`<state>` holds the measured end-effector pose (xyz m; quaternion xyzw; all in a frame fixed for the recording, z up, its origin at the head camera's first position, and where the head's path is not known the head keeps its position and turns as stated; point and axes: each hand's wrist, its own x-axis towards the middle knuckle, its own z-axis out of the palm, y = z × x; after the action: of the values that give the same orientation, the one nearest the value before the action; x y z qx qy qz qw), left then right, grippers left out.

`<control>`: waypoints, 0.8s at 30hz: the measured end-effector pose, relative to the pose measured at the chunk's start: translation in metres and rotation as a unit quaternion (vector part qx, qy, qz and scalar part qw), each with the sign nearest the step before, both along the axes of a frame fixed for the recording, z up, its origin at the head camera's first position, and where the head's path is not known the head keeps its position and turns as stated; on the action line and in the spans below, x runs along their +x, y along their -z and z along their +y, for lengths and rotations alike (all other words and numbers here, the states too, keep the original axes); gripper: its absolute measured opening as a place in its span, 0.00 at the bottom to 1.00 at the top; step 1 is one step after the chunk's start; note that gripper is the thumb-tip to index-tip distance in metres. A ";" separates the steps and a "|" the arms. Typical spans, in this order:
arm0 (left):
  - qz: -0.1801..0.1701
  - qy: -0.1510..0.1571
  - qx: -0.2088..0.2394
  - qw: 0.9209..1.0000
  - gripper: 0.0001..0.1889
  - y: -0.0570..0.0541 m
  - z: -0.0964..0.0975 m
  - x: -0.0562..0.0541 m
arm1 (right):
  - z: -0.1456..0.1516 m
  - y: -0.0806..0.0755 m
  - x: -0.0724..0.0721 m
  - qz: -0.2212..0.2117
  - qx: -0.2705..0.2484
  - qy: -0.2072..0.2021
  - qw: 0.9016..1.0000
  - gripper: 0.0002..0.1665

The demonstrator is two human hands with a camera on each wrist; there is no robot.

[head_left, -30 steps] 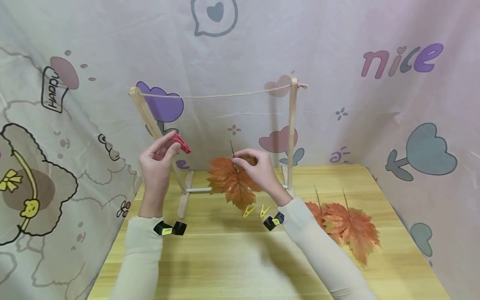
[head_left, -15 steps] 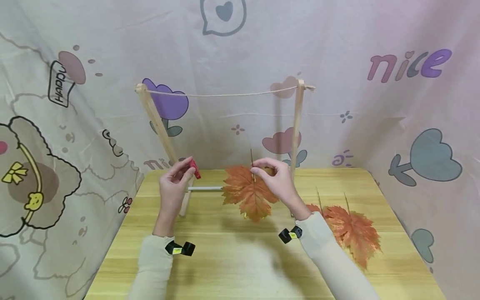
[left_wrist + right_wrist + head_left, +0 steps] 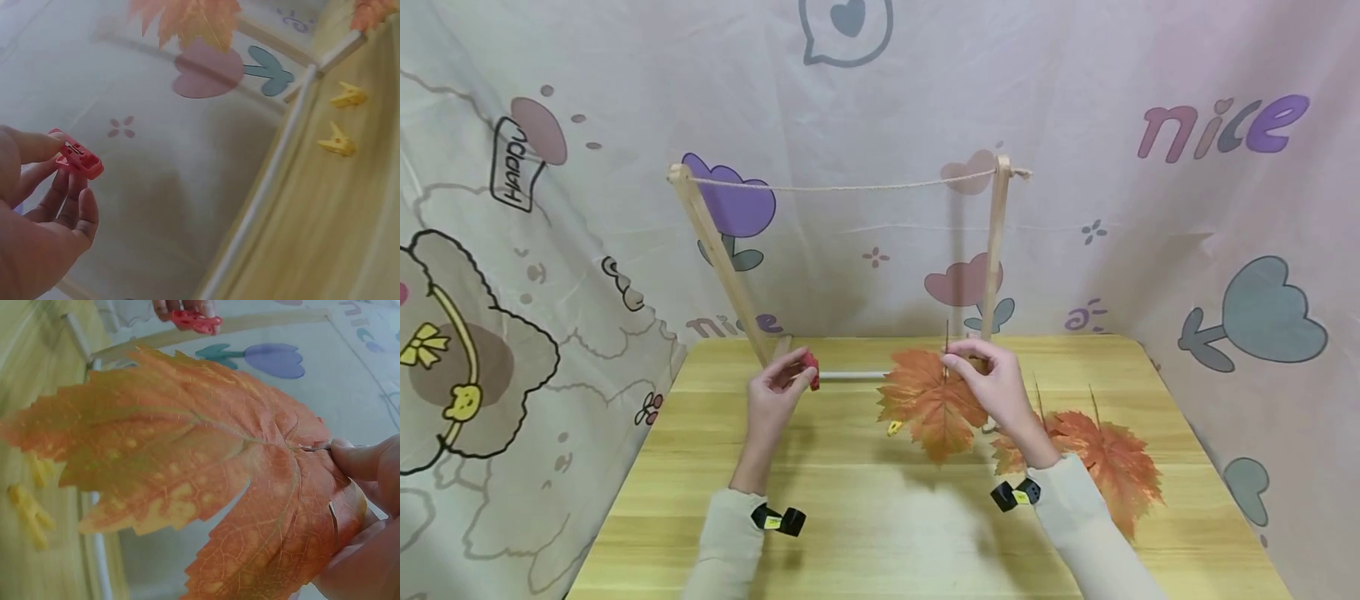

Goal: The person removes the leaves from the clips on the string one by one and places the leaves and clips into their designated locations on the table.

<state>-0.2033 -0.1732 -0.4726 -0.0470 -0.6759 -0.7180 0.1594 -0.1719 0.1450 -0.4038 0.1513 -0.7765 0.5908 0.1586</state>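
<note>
My left hand (image 3: 775, 400) pinches a red clothespin (image 3: 78, 156) between thumb and fingers, held up in front of the frame's left post. In my right hand (image 3: 996, 387) is an orange artificial maple leaf (image 3: 206, 462), pinched by its thin dark stem so the blade hangs down. The stem's tip points up. Both hands are in the air over the table, apart from each other, below a string (image 3: 850, 188) tied between two wooden posts. Two yellow clothespins (image 3: 349, 95) lie on the table; in the head view the leaf partly hides them.
The wooden frame (image 3: 718, 258) has a white crossbar (image 3: 850, 375) low between its posts. More orange maple leaves (image 3: 1108, 458) lie on the table (image 3: 865, 542) at the right, partly behind my right forearm. A printed curtain (image 3: 865, 108) surrounds the table's back and sides.
Both hands have moved down and to the right in the head view, carrying the red clothespin and the maple leaf. The view itself has shifted a little.
</note>
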 end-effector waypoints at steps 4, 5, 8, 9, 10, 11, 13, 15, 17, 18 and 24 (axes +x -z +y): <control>-0.032 -0.013 -0.003 0.999 0.16 0.015 0.010 0.007 | 0.015 0.019 0.000 -0.009 0.011 0.014 1.000 0.07; -0.037 -0.014 -0.005 0.999 0.16 0.020 0.012 0.008 | 0.018 0.023 0.001 -0.011 0.014 0.019 1.000 0.07; -0.039 -0.017 -0.011 0.999 0.15 0.036 0.016 0.008 | 0.028 0.031 0.003 -0.022 0.011 0.028 0.999 0.07; -0.039 -0.017 -0.016 0.999 0.16 0.040 0.017 0.009 | 0.030 0.028 0.007 -0.024 0.013 0.030 0.999 0.07; -0.038 -0.017 -0.017 0.999 0.16 0.043 0.017 0.008 | 0.031 0.025 0.010 -0.028 0.012 0.032 0.999 0.08; -0.036 -0.016 -0.020 0.999 0.15 0.046 0.017 0.009 | 0.033 0.023 0.013 -0.032 0.011 0.032 0.999 0.08; -0.030 -0.013 -0.026 0.999 0.15 0.051 0.017 0.009 | 0.038 0.023 0.015 -0.037 0.010 0.033 0.999 0.08; -0.031 -0.008 -0.044 0.999 0.14 0.054 0.017 0.010 | 0.042 0.025 0.016 -0.039 0.012 0.040 0.998 0.08; -0.034 -0.001 -0.069 0.997 0.15 0.058 0.017 0.012 | 0.047 0.027 0.017 -0.039 0.014 0.054 0.998 0.08; -0.036 0.002 -0.080 0.996 0.15 0.061 0.017 0.012 | 0.050 0.029 0.017 -0.038 0.016 0.062 0.997 0.08; -0.043 0.004 -0.104 0.994 0.16 0.076 0.020 0.013 | 0.077 0.054 0.015 -0.046 0.036 0.104 0.993 0.09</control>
<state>-0.1901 -0.1527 -0.5482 -0.0354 -0.7531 -0.6456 0.1219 -0.1570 0.2220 -0.4579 0.0486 -0.8150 0.5493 0.1778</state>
